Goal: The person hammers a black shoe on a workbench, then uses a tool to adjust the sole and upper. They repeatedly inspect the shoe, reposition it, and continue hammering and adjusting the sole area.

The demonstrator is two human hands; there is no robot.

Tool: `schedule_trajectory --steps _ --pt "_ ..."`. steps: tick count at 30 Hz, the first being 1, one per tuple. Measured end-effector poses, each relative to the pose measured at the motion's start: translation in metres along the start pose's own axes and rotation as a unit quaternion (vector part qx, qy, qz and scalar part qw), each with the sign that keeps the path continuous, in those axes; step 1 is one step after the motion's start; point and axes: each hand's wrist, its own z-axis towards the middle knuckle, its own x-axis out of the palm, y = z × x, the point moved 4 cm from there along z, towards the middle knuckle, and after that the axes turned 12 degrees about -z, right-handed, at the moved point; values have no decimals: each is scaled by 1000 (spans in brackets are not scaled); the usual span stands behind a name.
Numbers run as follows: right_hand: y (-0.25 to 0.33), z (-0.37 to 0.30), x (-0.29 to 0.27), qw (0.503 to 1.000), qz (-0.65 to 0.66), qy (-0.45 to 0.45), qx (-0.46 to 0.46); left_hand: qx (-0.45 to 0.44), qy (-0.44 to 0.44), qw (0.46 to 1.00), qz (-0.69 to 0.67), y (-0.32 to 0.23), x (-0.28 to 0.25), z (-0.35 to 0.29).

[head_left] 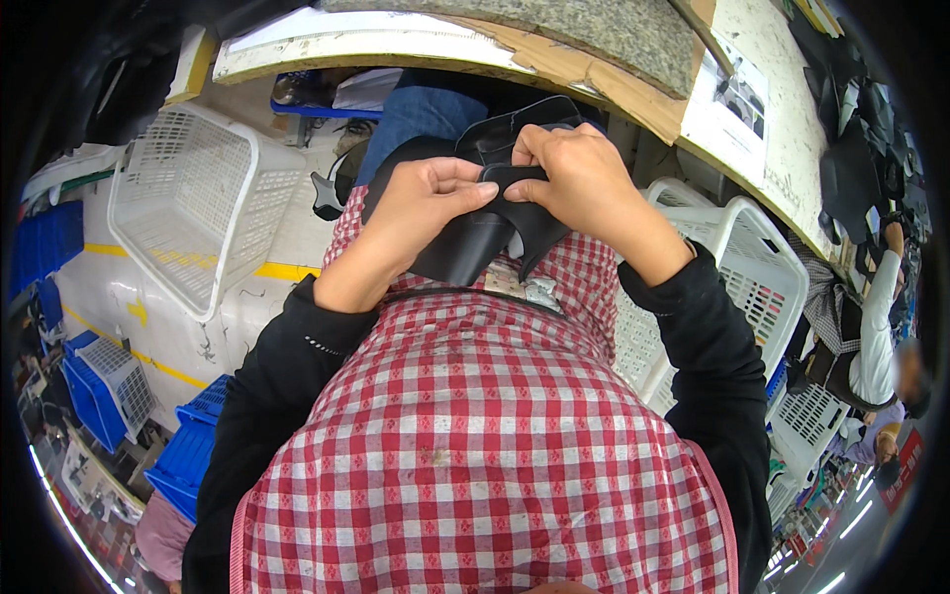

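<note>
A black, smooth, leather-like piece (465, 241) lies over my lap, its curved flaps hanging down over the red-and-white checked apron (465, 396). My left hand (432, 198) pinches its upper edge between thumb and fingers. Close beside it, my right hand (574, 178) grips the same edge, thumb pressed on top and fingers curled behind. The fingertips of both hands nearly meet at a narrow folded strip. Behind them, another black stitched part (495, 134) stands up toward the table; whether it joins the held piece I cannot tell.
Ahead is a worktable (465, 49) with a stone slab (604, 35) and cardboard on it. A white plastic basket (203, 198) stands at left, another white basket (752, 267) at right. Blue crates (193, 450) sit lower left. Black pieces (856, 148) heap at far right, near another person (876, 337).
</note>
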Motion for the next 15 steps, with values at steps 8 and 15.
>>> schedule_trajectory --steps 8,15 --pt "-31 -25 -15 968 191 56 150 115 -33 991 52 2 -16 -17" --pt "-19 -40 -12 990 106 -31 90 -24 92 994 50 -9 -23 -7"
